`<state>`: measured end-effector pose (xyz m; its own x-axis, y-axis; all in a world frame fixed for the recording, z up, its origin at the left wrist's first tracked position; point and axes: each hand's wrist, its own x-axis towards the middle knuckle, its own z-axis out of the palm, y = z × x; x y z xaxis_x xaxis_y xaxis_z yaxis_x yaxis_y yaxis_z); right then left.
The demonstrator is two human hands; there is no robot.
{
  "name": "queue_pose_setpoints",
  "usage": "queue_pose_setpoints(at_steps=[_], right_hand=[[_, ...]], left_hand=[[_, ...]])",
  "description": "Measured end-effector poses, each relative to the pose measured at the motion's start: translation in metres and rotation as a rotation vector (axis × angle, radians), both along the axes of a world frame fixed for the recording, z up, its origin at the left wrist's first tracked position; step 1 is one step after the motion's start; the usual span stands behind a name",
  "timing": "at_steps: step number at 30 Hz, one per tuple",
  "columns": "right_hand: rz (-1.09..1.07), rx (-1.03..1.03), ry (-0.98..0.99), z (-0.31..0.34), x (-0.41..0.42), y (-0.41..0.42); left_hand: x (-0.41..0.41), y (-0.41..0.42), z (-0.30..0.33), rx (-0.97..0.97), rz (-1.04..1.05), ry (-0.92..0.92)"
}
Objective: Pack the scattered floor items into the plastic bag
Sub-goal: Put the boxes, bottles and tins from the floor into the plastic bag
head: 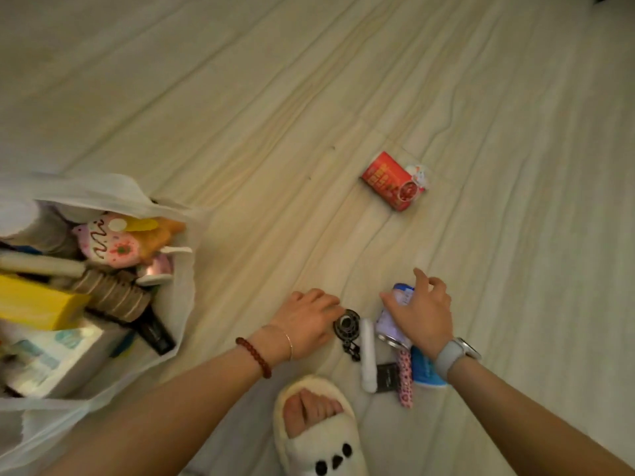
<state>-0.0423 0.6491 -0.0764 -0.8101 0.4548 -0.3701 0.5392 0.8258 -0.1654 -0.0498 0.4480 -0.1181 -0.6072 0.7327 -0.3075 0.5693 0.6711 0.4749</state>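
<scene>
White plastic bag (113,192) stands open at left on the pale wood-grain floor (275,97), stuffed w/ a yellow box (37,300), pink frosted-donut plush (110,243), brown ribbed roll (113,293), tissue pack (58,352). Left hand (305,321) rests fingers curled at a round black fan (347,326), grip unclear; right hand (421,310) curls over a purple-white tin can (391,324). White tube (367,355), pink dotted stick (405,379) lie just beside; red can (395,182) lies on its side further off.

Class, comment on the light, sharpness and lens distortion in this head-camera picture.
Head view: dim, warm, yellowish light; floorboard lines bow outward from wide-angle distortion; the white plastic bag at the left edge is smeared soft, while the red printed can lying on the floor mid-frame is sharper; no strong shadows or glare.
</scene>
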Motion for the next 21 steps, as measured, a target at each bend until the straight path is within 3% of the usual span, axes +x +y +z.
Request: queue_pose_setpoints(at_steps=[4,9,14,18,21], right_hand=[[-0.105,-0.204,-0.028,-0.011,0.004,0.007],[-0.101,-0.292,0.066,-0.011,0.001,0.004],[-0.066,-0.357,0.175,-0.005,-0.001,0.001],[-0.055,-0.465,0.277,0.004,-0.007,-0.009],[-0.064,-0.554,0.346,0.010,-0.017,-0.025]], left_hand=[[-0.001,0.022,-0.018,-0.113,-0.164,0.202],[-0.008,0.040,-0.026,-0.096,-0.209,0.280],[-0.015,0.031,-0.015,0.043,-0.084,0.124],[-0.011,-0.005,-0.008,0.264,0.259,-0.223],[-0.001,-0.037,0.006,0.452,0.454,-0.245]])
